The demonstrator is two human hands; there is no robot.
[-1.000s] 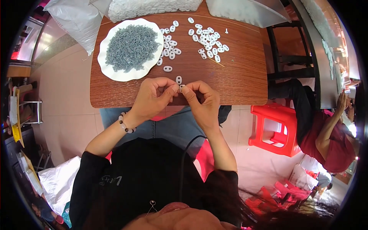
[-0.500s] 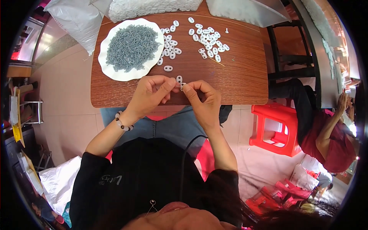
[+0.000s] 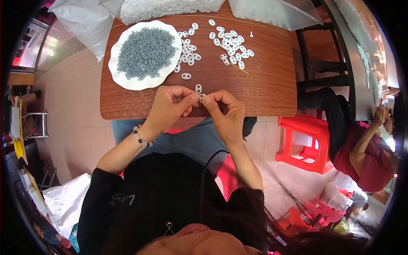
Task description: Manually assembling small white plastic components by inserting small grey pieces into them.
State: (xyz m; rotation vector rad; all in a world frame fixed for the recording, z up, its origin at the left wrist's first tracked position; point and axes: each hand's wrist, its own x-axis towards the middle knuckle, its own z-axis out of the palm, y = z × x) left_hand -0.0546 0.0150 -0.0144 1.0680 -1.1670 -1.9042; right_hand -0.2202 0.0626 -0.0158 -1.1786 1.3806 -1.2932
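Close to the table's near edge, my right hand [image 3: 226, 114] pinches a small white oval piece with two holes [image 3: 202, 97] between thumb and forefinger. My left hand [image 3: 174, 106], with a beaded bracelet on its wrist, meets it from the other side. Its thumb and forefinger are pressed together at the piece; whatever lies between them is too small to make out. Just beyond my fingertips another white two-hole oval [image 3: 198, 88] lies on the table, and a further single oval [image 3: 186, 76] rests a little farther away.
A white scalloped plate [image 3: 114, 63] heaped with small grey rod-like pieces [image 3: 146, 53] stands at the table's left. White ovals lie scattered in a middle group [image 3: 191, 55] and a right group [image 3: 231, 44], beside a thin stick [image 3: 240, 69]. A red stool [image 3: 304, 144] and another person [image 3: 361, 153] are at the right.
My left fingertips have come closer to the white piece in my right hand, and the left wrist has shifted slightly right. The right hand has barely moved.
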